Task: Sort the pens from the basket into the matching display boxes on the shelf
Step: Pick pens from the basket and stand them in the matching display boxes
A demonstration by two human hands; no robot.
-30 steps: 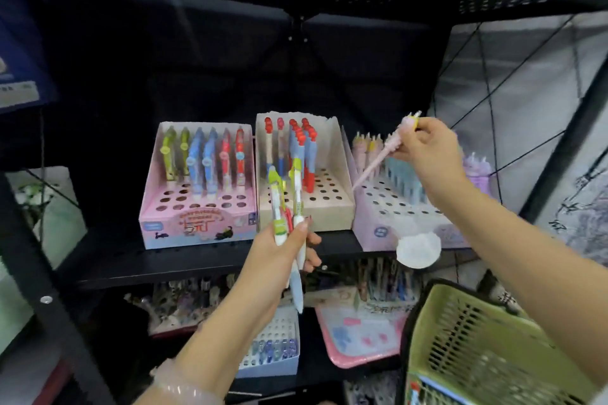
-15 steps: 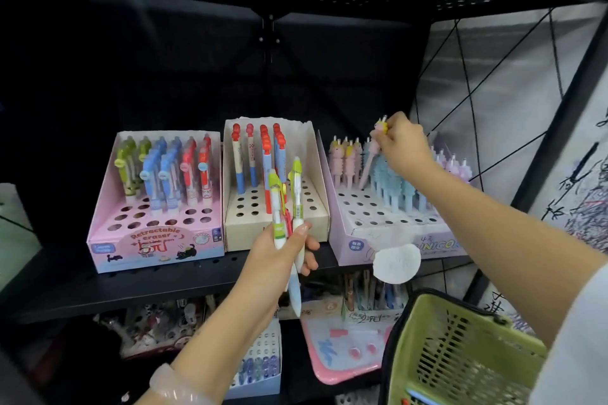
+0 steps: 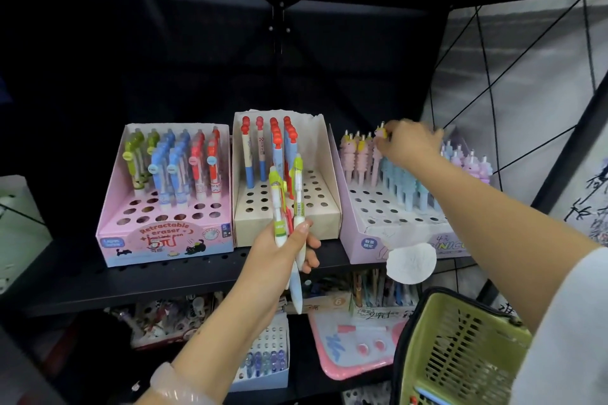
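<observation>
- The right hand pinches the yellow-topped head of a pink unicorn pen at the back of the lilac display box; its barrel runs down from the grip among the other pink pens, so its long axis is close to upright, tilted slightly left at the foot.
- The pen's lower end sits among the row of holes; whether it is fully seated cannot be told, since neighbouring pens hide it.
- The left hand grips a small bundle of pens (two green-capped ones plus something red between them), held upright in front of the beige middle box, tips pointing down past the shelf edge.
- The relation that matters next, as I judge it: the green-capped pens match the green ones in the pink box at far left, which lies left of and beyond the left-hand grip, while the right hand is well apart on the opposite side.
- So the left hand is the nearer one to that box, though it is full; the right hand would need to let go, cross over and draw one pen out lengthwise.
- The green basket hangs at lower right, under the right forearm, with more stock faintly visible inside.
</observation>
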